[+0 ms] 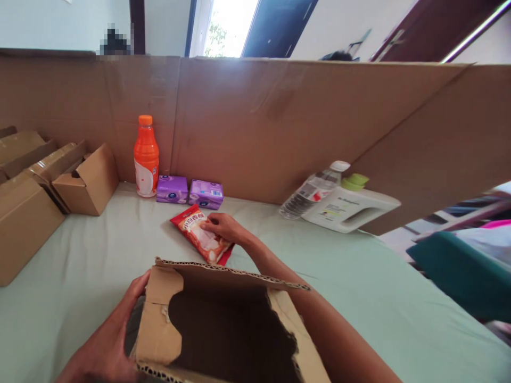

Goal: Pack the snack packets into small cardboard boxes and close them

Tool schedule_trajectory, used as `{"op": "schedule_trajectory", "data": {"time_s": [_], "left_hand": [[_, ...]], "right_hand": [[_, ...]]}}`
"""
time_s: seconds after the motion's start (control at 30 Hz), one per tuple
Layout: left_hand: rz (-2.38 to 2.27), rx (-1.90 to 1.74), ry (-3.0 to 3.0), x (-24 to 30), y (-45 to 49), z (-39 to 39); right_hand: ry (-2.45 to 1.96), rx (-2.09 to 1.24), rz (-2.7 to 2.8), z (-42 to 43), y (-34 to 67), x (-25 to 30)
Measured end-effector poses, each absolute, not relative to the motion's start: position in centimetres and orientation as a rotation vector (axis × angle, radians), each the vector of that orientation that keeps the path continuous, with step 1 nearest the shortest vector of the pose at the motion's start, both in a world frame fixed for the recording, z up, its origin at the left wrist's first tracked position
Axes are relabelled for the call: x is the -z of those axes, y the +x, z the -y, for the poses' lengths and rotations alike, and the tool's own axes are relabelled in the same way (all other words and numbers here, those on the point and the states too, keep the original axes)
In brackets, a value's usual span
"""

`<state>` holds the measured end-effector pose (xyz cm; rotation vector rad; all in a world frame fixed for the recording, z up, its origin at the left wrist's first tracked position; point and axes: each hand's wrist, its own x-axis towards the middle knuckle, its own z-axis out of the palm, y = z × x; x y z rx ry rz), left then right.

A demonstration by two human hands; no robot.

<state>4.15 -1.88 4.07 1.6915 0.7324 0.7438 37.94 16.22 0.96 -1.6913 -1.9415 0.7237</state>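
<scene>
An open cardboard box (223, 324) sits at the near edge of the green-covered table (359, 298), its flaps torn. My left hand (115, 335) grips the box's left flap. My right hand (223, 226) reaches past the box and closes its fingers on a red and white snack packet (197, 236) lying flat on the cloth. Behind the packet lie two purple packs (189, 190), side by side. An orange drink bottle (146, 157) stands upright to their left.
A tall cardboard wall (279, 122) runs along the table's back and right side. Several cardboard boxes (48, 186) stand at the left. A clear water bottle (313, 189) and a white detergent jug (349, 207) lie at the right.
</scene>
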Motion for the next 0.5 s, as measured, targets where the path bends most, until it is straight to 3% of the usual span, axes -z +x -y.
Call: {"op": "schedule_trajectory", "data": {"time_s": [0.23,0.5], "left_hand": [[-0.754,-0.749,1.753,-3.0,3.7,1.8],[-0.774,-0.765,1.847,-2.4,3.5,1.5]], "right_hand": [[-1.591,-0.736,1.733,-10.7,39.0,-2.0],[-1.459,-0.147,1.315,-3.6,41.7,-10.8]]}}
